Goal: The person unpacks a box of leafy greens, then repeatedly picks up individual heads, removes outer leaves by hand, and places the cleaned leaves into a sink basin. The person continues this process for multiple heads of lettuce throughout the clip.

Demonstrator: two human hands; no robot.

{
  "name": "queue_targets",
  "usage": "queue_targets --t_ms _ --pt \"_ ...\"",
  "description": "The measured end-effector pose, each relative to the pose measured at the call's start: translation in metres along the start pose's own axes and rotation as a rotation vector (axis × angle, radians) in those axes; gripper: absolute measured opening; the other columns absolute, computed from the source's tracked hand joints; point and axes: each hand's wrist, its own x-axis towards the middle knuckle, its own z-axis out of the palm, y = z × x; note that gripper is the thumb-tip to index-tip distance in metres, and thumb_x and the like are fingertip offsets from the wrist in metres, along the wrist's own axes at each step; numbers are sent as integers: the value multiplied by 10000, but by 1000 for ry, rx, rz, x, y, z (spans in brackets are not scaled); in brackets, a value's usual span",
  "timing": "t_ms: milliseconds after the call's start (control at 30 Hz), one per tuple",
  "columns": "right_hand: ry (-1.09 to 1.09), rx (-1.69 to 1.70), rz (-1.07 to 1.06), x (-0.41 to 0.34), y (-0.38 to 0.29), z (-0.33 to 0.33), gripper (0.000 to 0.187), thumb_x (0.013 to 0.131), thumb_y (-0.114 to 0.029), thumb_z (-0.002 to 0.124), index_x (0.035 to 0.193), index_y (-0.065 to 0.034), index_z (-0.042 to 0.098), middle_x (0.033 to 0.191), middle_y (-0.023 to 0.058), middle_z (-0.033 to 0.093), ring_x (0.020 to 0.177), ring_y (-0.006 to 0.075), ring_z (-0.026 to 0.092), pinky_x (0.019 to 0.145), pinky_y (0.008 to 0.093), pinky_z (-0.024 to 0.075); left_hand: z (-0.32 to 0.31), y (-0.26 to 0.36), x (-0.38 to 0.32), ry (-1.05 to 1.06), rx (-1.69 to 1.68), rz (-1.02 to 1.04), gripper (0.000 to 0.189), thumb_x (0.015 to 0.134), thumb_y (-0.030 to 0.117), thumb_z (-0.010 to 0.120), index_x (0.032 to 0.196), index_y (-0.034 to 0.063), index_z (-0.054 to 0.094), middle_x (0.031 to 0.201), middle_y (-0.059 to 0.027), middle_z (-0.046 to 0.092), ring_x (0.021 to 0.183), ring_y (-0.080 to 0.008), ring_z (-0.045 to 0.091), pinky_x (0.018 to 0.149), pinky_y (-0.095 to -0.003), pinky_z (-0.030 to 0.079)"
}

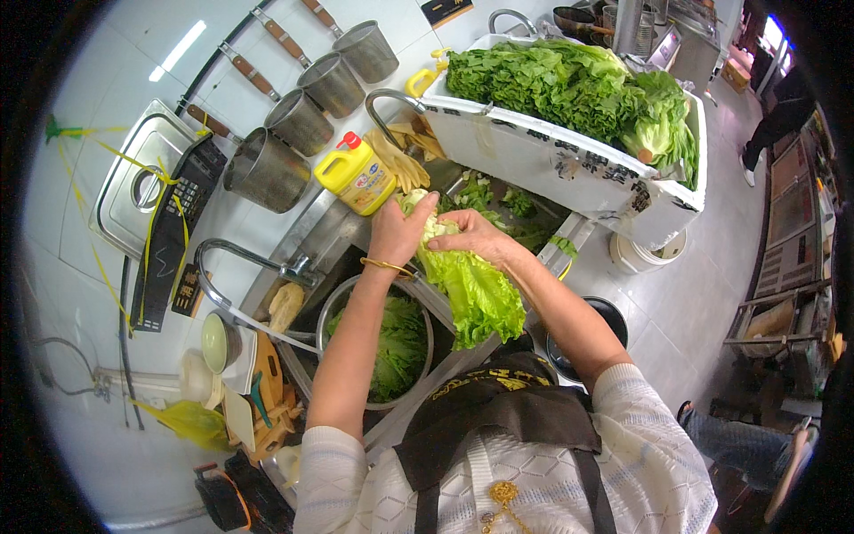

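Between both hands hangs a head of leafy lettuce (470, 287), its pale stem end up and its green leaves trailing toward me. My left hand (400, 230) grips it near the stem end. My right hand (475, 233) holds its side, thumb pressed against the pale leaf bases. Below my left forearm, a round metal pot (428, 320) in the near sink basin holds loose green leaves (397, 344). Beyond the lettuce, torn leaves and scraps (484, 200) lie in the far sink basin (557, 212).
A white foam box (547, 147) heaped with lettuce (534, 87) rests across the far sink end. A yellow detergent jug (357, 175), rubber gloves (400, 160) and a curved faucet (220, 267) line the wall side. Mesh strainers (267, 170) hang above. Buckets (634, 253) stand on the floor at right.
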Motion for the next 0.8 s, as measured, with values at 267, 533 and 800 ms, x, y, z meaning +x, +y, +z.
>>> queue_targets --t_ms 267,533,800 --pt "32 35 -55 -8 -7 1 157 790 -103 707 925 -30 673 832 -11 659 734 46 575 681 200 461 6 -1 -4 -139 -613 -399 379 875 414 579 831 38 601 713 -2 580 529 -90 516 461 -237 403" --pt "135 -147 -254 -9 -15 8 109 814 -105 675 897 -45 639 826 -22 630 775 52 553 730 215 442 34 -2 -14 210 -1051 -435 383 917 440 502 913 62 566 853 -18 552 724 -106 528 638 -267 430" --pt "138 -66 -67 4 -4 5 229 771 -209 733 897 -31 664 834 24 650 734 81 570 685 239 457 33 -18 -10 374 -540 -96 392 963 392 437 980 15 540 895 -39 553 782 -134 528 697 -284 437"
